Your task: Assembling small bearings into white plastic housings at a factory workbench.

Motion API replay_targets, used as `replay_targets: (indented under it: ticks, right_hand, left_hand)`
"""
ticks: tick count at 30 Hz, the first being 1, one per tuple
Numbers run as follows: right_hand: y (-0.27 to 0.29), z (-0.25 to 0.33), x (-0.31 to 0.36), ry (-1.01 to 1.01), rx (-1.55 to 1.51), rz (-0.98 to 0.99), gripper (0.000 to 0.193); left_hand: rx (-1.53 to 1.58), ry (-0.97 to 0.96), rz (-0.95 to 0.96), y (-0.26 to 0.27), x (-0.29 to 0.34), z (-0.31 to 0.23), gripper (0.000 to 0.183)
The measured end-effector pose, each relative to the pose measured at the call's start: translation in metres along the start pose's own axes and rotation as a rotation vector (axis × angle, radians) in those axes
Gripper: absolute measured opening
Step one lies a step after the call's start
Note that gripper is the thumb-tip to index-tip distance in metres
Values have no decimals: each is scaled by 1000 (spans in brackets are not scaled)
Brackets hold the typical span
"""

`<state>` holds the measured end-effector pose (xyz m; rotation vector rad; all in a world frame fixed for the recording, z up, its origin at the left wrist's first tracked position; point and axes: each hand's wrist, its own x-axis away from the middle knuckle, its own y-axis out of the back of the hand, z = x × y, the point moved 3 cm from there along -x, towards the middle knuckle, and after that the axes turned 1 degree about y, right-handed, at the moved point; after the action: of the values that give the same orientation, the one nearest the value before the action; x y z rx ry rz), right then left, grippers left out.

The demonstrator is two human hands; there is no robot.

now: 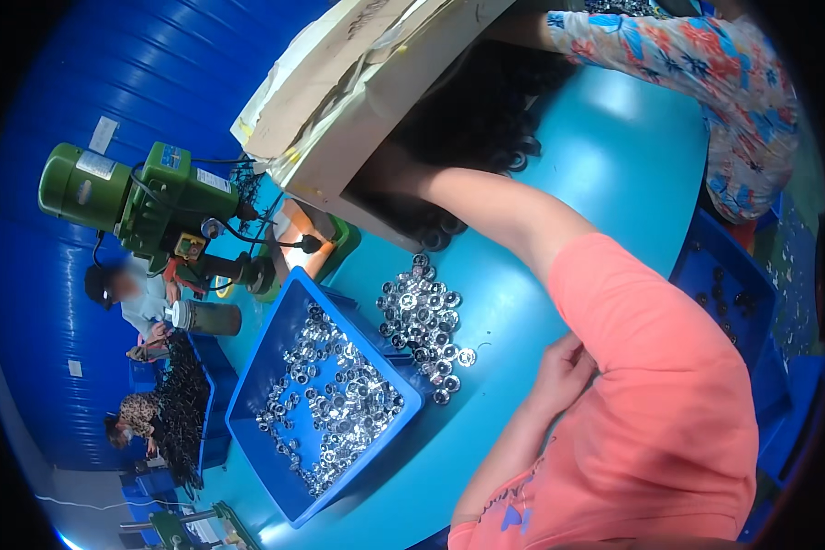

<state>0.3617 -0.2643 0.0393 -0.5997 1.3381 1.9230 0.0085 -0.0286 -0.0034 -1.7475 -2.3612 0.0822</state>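
My right arm stretches across the blue table into the dark open side of a worn cardboard box. In the shadow, only the back of my right hand shows faintly; its fingers are hidden. Black ring-like parts lie in and along the opening. Close to my body, beside the coral sleeve, my left hand is held with fingers curled in; whatever they hold is hidden. A loose pile of small shiny round parts lies on the table, next to a blue tray with many similar parts.
A green drill press stands at the left, near a lidded cup. Across the table, a co-worker's patterned sleeve reaches behind the box. Other people work at far left near black parts. Blue bins stand at right.
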Motion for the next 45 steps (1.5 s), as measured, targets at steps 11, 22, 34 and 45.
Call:
replay_targets:
  ticks: [11, 22, 34, 45]
  right_hand:
    - [49, 33, 8, -51, -22, 331, 49]
    - [-15, 34, -52, 15, -345, -31, 50]
    - [37, 31, -26, 127, -210, 43, 46]
    - [25, 27, -8, 39, -102, 51, 46]
  left_hand:
    - [-46, -26, 47, 3, -3, 13, 28]
    - [105, -49, -57, 23, 16, 5, 27]
    - [-26, -51, -2, 7, -1, 5, 25]
    - [9, -70, -6, 3, -4, 11, 26]
